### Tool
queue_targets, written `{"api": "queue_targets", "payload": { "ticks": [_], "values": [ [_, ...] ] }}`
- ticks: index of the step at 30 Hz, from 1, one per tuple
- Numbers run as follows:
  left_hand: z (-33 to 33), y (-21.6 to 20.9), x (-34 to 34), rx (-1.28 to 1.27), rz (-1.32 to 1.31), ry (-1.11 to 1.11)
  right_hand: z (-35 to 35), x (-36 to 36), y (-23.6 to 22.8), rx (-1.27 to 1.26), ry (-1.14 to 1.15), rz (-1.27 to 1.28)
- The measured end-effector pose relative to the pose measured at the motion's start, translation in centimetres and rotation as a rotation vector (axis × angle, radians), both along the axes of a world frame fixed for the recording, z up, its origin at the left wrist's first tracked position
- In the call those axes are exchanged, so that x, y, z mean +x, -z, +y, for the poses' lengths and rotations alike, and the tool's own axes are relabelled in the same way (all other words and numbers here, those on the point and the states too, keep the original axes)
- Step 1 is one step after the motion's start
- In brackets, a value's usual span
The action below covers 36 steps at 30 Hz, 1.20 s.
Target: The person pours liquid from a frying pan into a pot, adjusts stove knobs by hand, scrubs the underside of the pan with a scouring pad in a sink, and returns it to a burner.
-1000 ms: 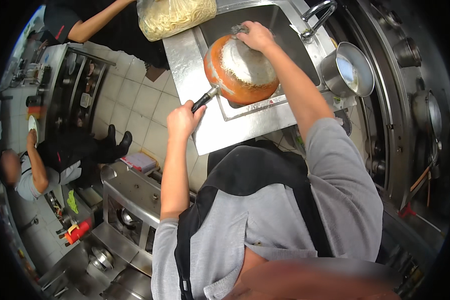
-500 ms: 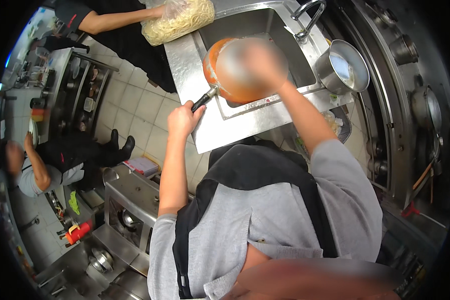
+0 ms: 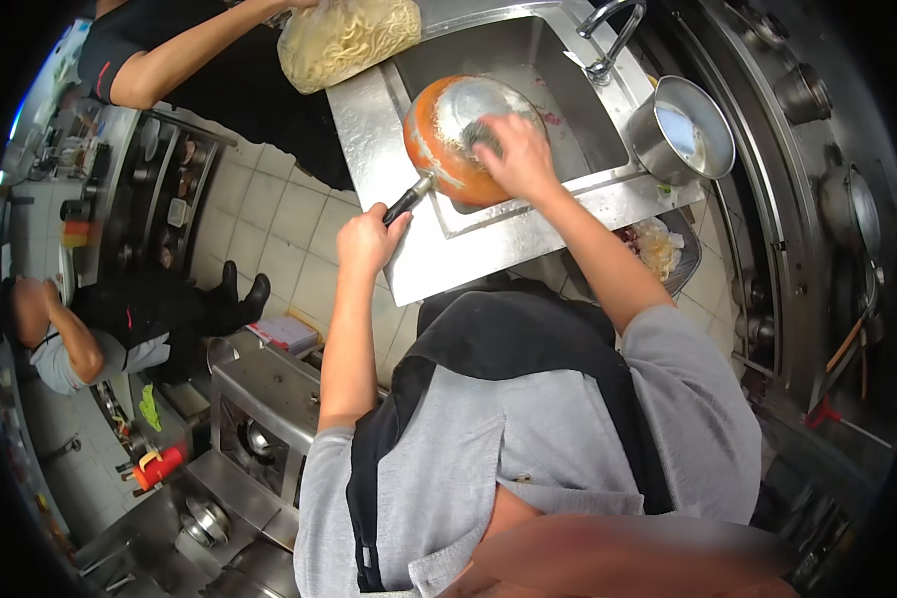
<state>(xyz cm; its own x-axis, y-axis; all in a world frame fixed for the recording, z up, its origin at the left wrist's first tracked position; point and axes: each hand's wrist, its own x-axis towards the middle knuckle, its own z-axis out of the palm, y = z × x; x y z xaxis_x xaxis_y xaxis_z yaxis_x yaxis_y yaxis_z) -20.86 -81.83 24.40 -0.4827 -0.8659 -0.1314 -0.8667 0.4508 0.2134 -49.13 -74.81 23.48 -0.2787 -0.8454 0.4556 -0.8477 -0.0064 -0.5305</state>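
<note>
An orange frying pan [image 3: 437, 112] is turned underside up over the sink [image 3: 593, 120]. Whitish suds and a bare metallic patch show on its bottom. My left hand [image 3: 369, 237] is closed round the pan's black handle [image 3: 407, 199], at the sink's near left corner. On the pan's underside rests my right hand [image 3: 523, 159], its fingers bent over a grey scouring pad [image 3: 477, 137]. Part of the pad is hidden under those fingers.
A metal pot [image 3: 680, 132] stands right of the sink, near the curved faucet [image 3: 613, 40]. At the far left a co-worker's arm [image 3: 194, 58] reaches to a clear bag of noodles [image 3: 354, 42]. Another person [image 3: 80, 324] is at the left. Below the counter sits a waste bin [image 3: 683, 254].
My right hand, blurred before, has moved slightly down and now shows the pad. My left hand keeps its hold. The co-worker's arm and the noodle bag have shifted a little left.
</note>
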Motion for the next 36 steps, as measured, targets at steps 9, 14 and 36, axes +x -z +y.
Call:
{"api": "queue_targets", "payload": {
  "ticks": [9,14,36],
  "values": [
    [-0.1,-0.4,0.1,0.017,0.025,0.020,1.9,-0.8,1.5,0.053,0.093,-0.044],
    [0.2,-0.9,-1.2,0.009,0.010,0.032,1.9,-6.5,3.0,0.186,0.396,-0.152],
    [0.3,-0.4,-0.6,0.031,0.006,0.019,2.8,-5.3,3.7,0.145,0.307,-0.131]
  ]
}}
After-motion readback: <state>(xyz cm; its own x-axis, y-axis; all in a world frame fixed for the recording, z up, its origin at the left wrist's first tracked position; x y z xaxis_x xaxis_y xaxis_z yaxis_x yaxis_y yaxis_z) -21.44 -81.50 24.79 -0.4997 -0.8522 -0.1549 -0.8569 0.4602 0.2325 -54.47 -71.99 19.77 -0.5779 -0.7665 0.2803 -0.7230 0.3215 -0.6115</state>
